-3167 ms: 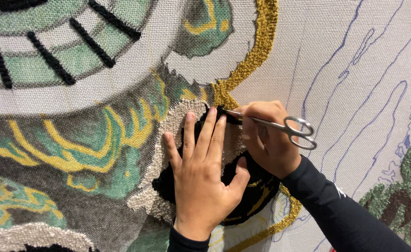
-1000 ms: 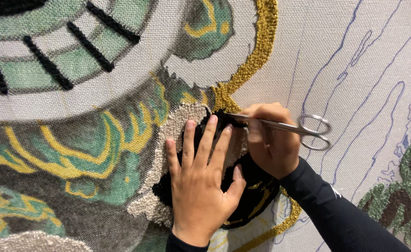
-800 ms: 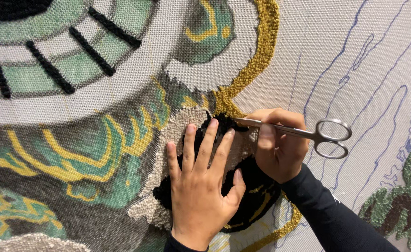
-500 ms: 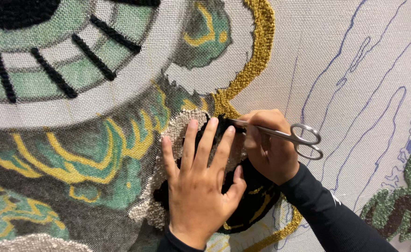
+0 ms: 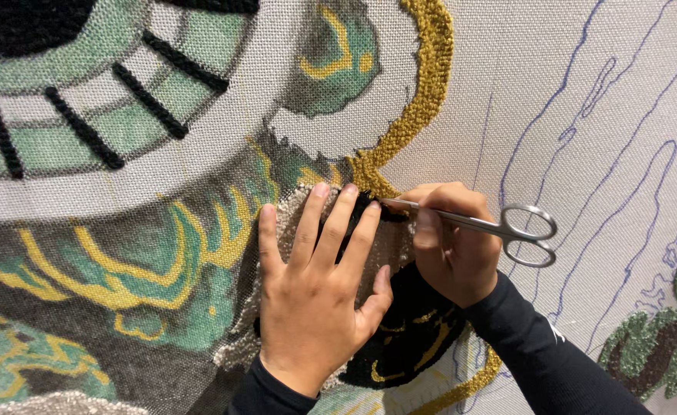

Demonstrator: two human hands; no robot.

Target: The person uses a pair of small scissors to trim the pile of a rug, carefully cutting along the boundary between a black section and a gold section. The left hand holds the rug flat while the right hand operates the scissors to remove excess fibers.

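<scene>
Here the whole view is filled by a tufted rug canvas (image 5: 584,92), a pale woven backing stretched flat, with finished yarn over its left half and bare cloth marked by thin blue drawn lines on the right. The biggest worked areas are green, grey and white bands crossed by black bars at upper left, with yellow curls winding through dark grey below them. A thick mustard-gold border (image 5: 423,92) curves down from the top centre toward the hands, and more of it shows again low down, under the right forearm. A black patch with yellow strokes (image 5: 411,338) lies beneath both hands, edged by a beige looped strip (image 5: 238,353).

The left hand (image 5: 319,300) lies flat on the pile, fingers spread wide and pointing up, palm pressing the beige and black yarn; it holds nothing. Just beside it, the right hand (image 5: 450,246) is curled closed around a pair of slim steel scissors (image 5: 477,224). Their ring handles stick out to the right, clear of the fingers, while the blades point left, the tips meeting the dark yarn right beside the left hand's fingertips (image 5: 350,192). Both arms wear dark long sleeves.
</scene>
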